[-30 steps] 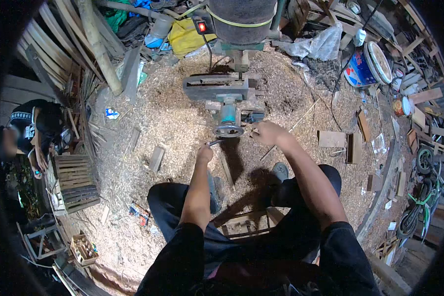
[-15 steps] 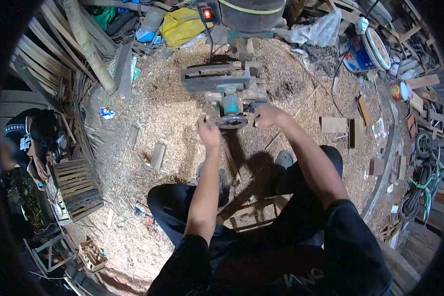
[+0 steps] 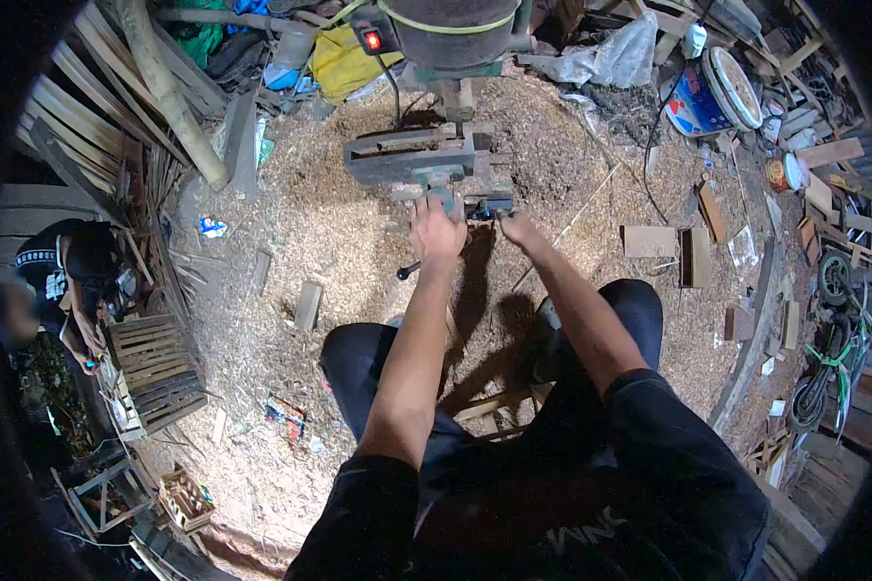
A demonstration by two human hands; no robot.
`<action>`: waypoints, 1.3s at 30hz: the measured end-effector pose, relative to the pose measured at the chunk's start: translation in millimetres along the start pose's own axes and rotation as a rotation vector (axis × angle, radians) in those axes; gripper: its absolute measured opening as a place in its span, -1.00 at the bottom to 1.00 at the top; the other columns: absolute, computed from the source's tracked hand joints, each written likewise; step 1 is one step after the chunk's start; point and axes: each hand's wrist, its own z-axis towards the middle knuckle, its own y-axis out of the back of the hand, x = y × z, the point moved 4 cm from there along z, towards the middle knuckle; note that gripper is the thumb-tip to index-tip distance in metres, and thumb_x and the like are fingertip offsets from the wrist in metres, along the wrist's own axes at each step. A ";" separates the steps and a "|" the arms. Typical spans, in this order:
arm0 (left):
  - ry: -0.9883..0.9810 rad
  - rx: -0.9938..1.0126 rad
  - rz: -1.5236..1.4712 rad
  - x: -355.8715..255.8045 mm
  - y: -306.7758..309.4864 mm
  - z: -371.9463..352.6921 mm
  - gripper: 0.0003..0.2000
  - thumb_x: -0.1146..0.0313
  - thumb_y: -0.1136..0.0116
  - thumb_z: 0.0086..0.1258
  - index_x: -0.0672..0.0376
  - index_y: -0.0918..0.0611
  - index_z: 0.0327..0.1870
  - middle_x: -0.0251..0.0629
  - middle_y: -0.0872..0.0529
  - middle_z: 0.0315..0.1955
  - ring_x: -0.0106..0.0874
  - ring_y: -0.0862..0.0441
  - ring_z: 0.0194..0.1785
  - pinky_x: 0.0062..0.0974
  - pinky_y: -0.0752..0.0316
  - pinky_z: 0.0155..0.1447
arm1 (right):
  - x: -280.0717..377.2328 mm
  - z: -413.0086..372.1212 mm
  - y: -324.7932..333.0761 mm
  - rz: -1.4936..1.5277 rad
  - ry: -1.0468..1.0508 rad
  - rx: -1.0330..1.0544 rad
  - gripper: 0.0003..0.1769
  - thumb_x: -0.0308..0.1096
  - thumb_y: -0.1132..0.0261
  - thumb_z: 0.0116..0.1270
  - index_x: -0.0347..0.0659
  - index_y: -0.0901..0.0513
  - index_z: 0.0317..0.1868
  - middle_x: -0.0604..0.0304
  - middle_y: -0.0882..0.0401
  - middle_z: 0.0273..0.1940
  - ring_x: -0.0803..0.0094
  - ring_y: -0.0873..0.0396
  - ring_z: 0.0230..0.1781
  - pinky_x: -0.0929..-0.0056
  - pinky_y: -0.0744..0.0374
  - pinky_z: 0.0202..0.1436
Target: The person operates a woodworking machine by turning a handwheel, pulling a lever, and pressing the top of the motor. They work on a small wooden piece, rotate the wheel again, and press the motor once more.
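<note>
A metal vise with a green front part stands on the machine ahead of me. My left hand lies over its front end, fingers bent over the green part, and covers the area where the handwheel was visible. From beneath my left wrist a rod with a black knob sticks out to the left. My right hand is closed around a small dark handle at the vise's right side; most of that handle is hidden by the fingers.
Above the vise stands a dark machine body with a lit red switch. Wood shavings cover the floor. Wooden blocks lie at right, near a paint bucket. Another person sits at left by a slatted wooden piece.
My left hand has moved right and up from the wheel's left side onto the vise front. The black knob now shows. My right hand stays closed at the right side. The view shifts slightly.
</note>
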 end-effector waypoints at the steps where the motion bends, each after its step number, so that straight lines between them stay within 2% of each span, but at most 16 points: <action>1: 0.023 0.027 0.010 -0.6 -1.0 0.4 -0.77 0.41 -0.14 0.12 0.14 -0.61 -0.16 -0.05 -0.63 -0.13 -0.02 -0.53 0.03 -0.06 -0.48 0.10 | -7.0 1.7 -7.1 0.150 -0.036 -0.053 -0.35 0.07 -0.10 0.44 -0.41 -0.56 0.17 -0.35 -0.58 0.10 -0.19 -0.52 0.20 0.08 -0.47 0.27; 2: 0.050 0.053 0.019 -3.0 1.6 1.1 -0.77 0.41 -0.14 0.12 0.14 -0.61 -0.16 -0.06 -0.63 -0.13 -0.02 -0.54 0.03 -0.06 -0.48 0.11 | -3.1 -3.0 -11.5 0.214 -0.133 -0.076 -0.26 0.15 -0.07 0.46 -0.41 -0.47 0.29 -0.36 -0.51 0.19 -0.18 -0.44 0.30 0.09 -0.39 0.35; 5: 0.058 0.063 0.031 -3.1 4.5 -1.5 -0.76 0.41 -0.12 0.13 0.13 -0.62 -0.14 -0.07 -0.64 -0.14 -0.01 -0.55 0.01 -0.06 -0.47 0.11 | -57.0 46.3 -73.7 0.421 -0.232 -0.115 -0.19 0.24 -0.08 0.44 -0.49 -0.54 0.18 -0.32 -0.60 0.09 -0.13 -0.55 0.19 0.11 -0.47 0.22; 6: 0.042 0.052 0.031 -3.4 4.4 -0.6 -0.76 0.41 -0.12 0.14 0.12 -0.62 -0.14 -0.07 -0.65 -0.15 -0.01 -0.55 -0.01 -0.06 -0.47 0.11 | -22.0 19.1 -53.6 0.344 -0.302 -0.147 -0.24 0.19 -0.10 0.44 -0.48 -0.52 0.18 -0.36 -0.56 0.12 -0.17 -0.56 0.14 0.08 -0.46 0.22; 9: 0.053 -0.009 -0.149 7.9 2.7 0.1 -0.76 0.40 -0.11 0.18 0.12 -0.64 -0.12 -0.05 -0.66 -0.21 -0.01 -0.58 -0.10 -0.15 -0.49 0.08 | 18.7 -0.4 -39.0 0.178 -0.145 -0.390 -0.29 0.12 -0.14 0.43 -0.48 -0.49 0.17 -0.37 -0.56 0.11 -0.22 -0.58 0.01 0.04 -0.49 0.12; 10: 0.073 -0.057 -0.253 19.2 1.7 2.2 -0.78 0.40 -0.11 0.20 0.14 -0.65 -0.14 -0.07 -0.66 -0.24 -0.07 -0.59 -0.13 -0.20 -0.49 0.05 | 32.9 -8.8 -31.3 0.230 0.078 -0.504 -0.34 0.03 -0.16 0.43 -0.48 -0.47 0.18 -0.40 -0.57 0.06 -0.23 -0.58 -0.02 0.02 -0.49 0.13; 12: 0.101 -0.150 -0.460 55.4 -13.1 5.6 -0.82 0.39 -0.11 0.25 0.18 -0.65 -0.16 -0.11 -0.68 -0.29 -0.18 -0.62 -0.19 -0.31 -0.50 -0.01 | 47.3 -15.5 -34.4 0.248 0.149 -0.495 -0.37 -0.01 -0.16 0.44 -0.48 -0.47 0.19 -0.40 -0.56 0.06 -0.21 -0.57 0.04 0.05 -0.47 0.19; 15: 0.677 -0.020 -1.016 106.5 -53.3 -3.8 -0.82 0.35 -0.12 0.25 0.21 -0.64 -0.21 -0.15 -0.66 -0.24 -0.26 -0.62 -0.22 -0.30 -0.51 -0.08 | 75.9 -32.5 -43.4 0.345 0.252 -0.554 -0.44 -0.01 -0.20 0.41 -0.48 -0.50 -0.04 -0.41 -0.51 -0.03 -0.28 -0.46 0.06 -0.06 -0.40 0.18; 16: 0.405 -0.152 -0.907 138.8 -83.7 -1.0 -0.82 0.33 -0.11 0.28 0.22 -0.66 -0.24 -0.25 -0.66 -0.31 -0.39 -0.62 -0.32 -0.42 -0.51 -0.25 | 86.2 -37.8 -53.3 0.409 0.301 -0.552 -0.44 0.00 -0.22 0.40 -0.47 -0.50 -0.03 -0.39 -0.52 -0.03 -0.27 -0.47 0.04 -0.04 -0.41 0.17; 20: 0.912 0.011 -1.305 110.6 -57.8 -16.7 -0.81 0.28 -0.12 0.32 0.22 -0.67 -0.28 -0.28 -0.68 -0.36 -0.40 -0.63 -0.34 -0.47 -0.51 -0.31 | 117.8 -73.4 -50.3 0.345 0.448 -0.557 -0.48 -0.08 -0.31 0.31 -0.41 -0.52 0.01 -0.31 -0.55 -0.05 -0.21 -0.52 0.01 0.00 -0.47 0.12; 23: 0.974 0.056 -1.530 134.2 -97.6 -24.9 -0.77 0.29 -0.02 0.36 0.24 -0.62 -0.15 -0.14 -0.70 -0.29 -0.29 -0.63 -0.25 -0.40 -0.54 -0.06 | 100.9 -58.1 -63.2 0.310 0.295 -0.420 -0.50 -0.17 -0.33 0.20 -0.37 -0.54 0.04 -0.26 -0.56 -0.07 -0.17 -0.54 0.01 0.03 -0.49 0.11; 28: 0.843 -0.052 -1.153 140.1 -91.1 -23.3 -0.73 0.34 0.01 0.34 0.33 -0.62 -0.10 -0.07 -0.68 -0.19 -0.24 -0.60 -0.08 -0.30 -0.49 0.08 | 101.8 -58.9 -67.4 0.314 0.279 -0.595 -0.56 -0.32 -0.33 0.15 -0.35 -0.58 0.03 -0.16 -0.62 -0.13 -0.08 -0.59 -0.08 0.14 -0.53 0.05; 31: 0.491 -0.020 -0.592 83.6 -20.9 -6.9 -0.72 0.35 0.03 0.40 0.27 -0.60 0.00 -0.01 -0.69 -0.10 -0.13 -0.63 -0.03 -0.25 -0.45 0.14 | 110.4 -60.8 -57.5 0.146 0.499 -0.638 -0.52 -0.33 -0.31 0.18 -0.31 -0.52 0.11 -0.18 -0.58 -0.04 -0.05 -0.56 0.00 0.14 -0.50 0.11; 32: 0.370 0.067 -0.630 81.1 -21.5 1.7 -0.67 0.31 0.08 0.45 0.29 -0.53 0.12 0.09 -0.63 0.00 -0.03 -0.58 0.06 -0.18 -0.42 0.21 | 119.5 -65.1 -47.7 0.125 0.375 -0.574 -0.46 -0.28 -0.32 0.19 -0.33 -0.45 0.15 -0.19 -0.50 0.05 -0.14 -0.46 0.10 0.03 -0.43 0.20; 36: -0.224 -0.240 -0.331 -23.6 95.1 58.9 -0.40 0.36 0.01 0.39 0.13 -0.24 0.49 0.12 -0.48 0.15 0.05 -0.44 0.20 0.05 -0.20 0.35 | 192.1 -73.8 21.5 0.273 0.751 -0.692 -0.51 -0.39 -0.24 0.28 -0.39 -0.39 0.19 -0.23 -0.46 0.05 -0.12 -0.43 0.11 0.05 -0.40 0.25; 39: -0.330 -0.290 -0.185 -69.5 151.3 93.5 -0.31 0.35 -0.04 0.34 0.08 -0.19 0.54 0.09 -0.43 0.19 0.02 -0.40 0.23 0.10 -0.12 0.39 | 222.3 -94.2 60.6 0.328 0.802 -0.668 -0.50 -0.42 -0.23 0.27 -0.40 -0.37 0.20 -0.24 -0.46 0.05 -0.12 -0.42 0.14 0.07 -0.39 0.27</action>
